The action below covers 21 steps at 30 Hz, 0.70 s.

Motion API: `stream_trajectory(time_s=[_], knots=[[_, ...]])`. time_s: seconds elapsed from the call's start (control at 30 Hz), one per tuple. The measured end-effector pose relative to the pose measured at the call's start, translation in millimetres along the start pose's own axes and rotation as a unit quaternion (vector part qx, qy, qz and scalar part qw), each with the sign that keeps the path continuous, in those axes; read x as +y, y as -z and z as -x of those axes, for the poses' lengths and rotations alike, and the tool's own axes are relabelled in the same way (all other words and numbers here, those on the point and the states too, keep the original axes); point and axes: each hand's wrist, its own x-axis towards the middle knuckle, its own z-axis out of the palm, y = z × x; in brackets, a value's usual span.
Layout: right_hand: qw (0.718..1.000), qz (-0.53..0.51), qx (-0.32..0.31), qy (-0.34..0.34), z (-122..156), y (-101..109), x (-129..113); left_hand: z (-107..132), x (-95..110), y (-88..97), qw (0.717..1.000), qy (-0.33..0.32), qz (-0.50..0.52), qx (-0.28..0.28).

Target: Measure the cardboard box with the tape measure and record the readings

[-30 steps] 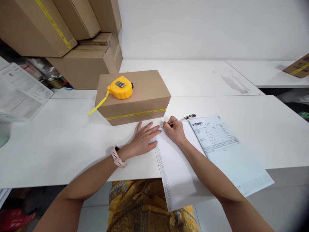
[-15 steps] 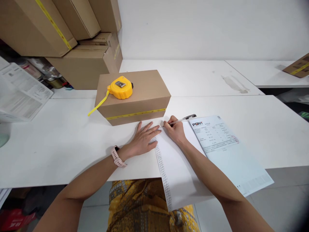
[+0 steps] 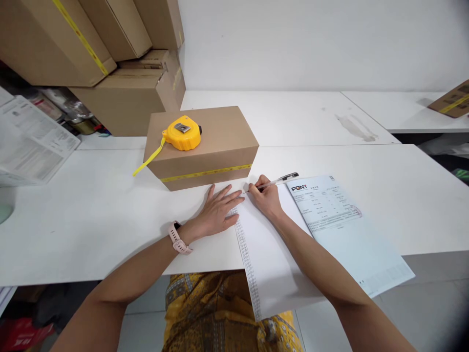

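My right hand [image 3: 266,197] is closed around a pen [image 3: 280,180], its tip at the top left of the page of a spiral notebook [image 3: 271,259]. Flat, with fingers spread, my left hand [image 3: 222,211] rests across the notebook's bound edge and the table. A pink watch band circles my left wrist. The notebook overhangs the table's front edge. Just beyond my hands sits a closed cardboard box [image 3: 208,166] with yellow tape along its side. On top of it lies a yellow tape measure [image 3: 185,137] with a yellow strap hanging off the box's left edge.
A printed blue-white cover [image 3: 351,244] lies right of the notebook, partly under my right forearm. Stacked cardboard boxes [image 3: 124,98] fill the back left. White printed paper [image 3: 32,139] stands at the left. Another box [image 3: 452,101] is at the far right, and a white wall closes the back.
The pen's upper end has shifted very slightly. My hands, the notebook, the box and the tape measure look otherwise the same.
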Motion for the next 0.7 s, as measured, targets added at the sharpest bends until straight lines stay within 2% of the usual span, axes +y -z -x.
stream_trajectory(time_s=[0.7], knots=[[1.0, 0.019, -0.003, 0.001, -0.7, 1.0, 2.0, 0.5, -0.5, -0.6, 1.0, -0.003, -0.001, 0.004]])
